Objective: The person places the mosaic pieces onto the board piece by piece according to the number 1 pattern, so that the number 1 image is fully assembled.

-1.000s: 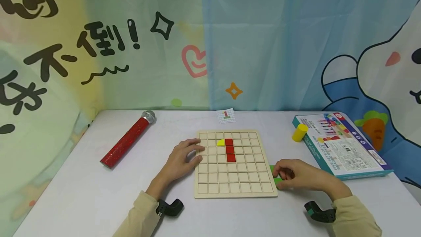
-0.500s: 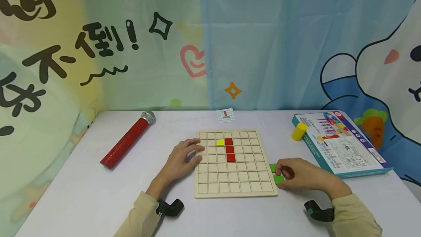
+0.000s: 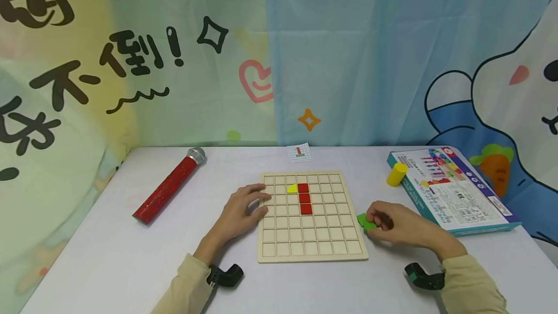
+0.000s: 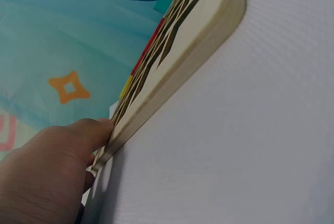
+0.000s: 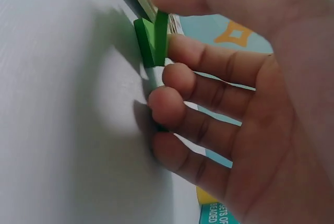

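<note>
White table [image 3: 109, 260] is backed by a cartoon-printed fabric backdrop [image 3: 331, 62]. On it, a pale wooden grid board [image 3: 314, 258] is laid flat; three red square tiles [image 3: 303, 198] are seated in one column of its far half, with a yellow round-cornered tile [image 3: 292, 188] in the cell just left of the farthest one.

Step in hand, as judged: a green piece is being picked up. A red column over a green bar seems to be printed on the small white grid card [image 3: 299, 153] at the far side (too small to be certain), so green is probably wanted below the red.

Right hand [image 3: 396, 224]: thumb and index finger nearly closed, a flat green tile [image 5: 162, 38] pinched between them just off the board's right edge; other fingers loosely bent. A second flat green tile [image 5: 145, 44] is touched by the first, set at an angle to it; whether it is gripped too cannot be told.

Left hand [image 3: 240, 210]: fingers relaxed and spread, rested on the board's left edge, presumably for steadying.

Next move: pinched tile should be separated, carried over the right rim and pressed flat into a cell; the neighbour could be dragged along.
</note>
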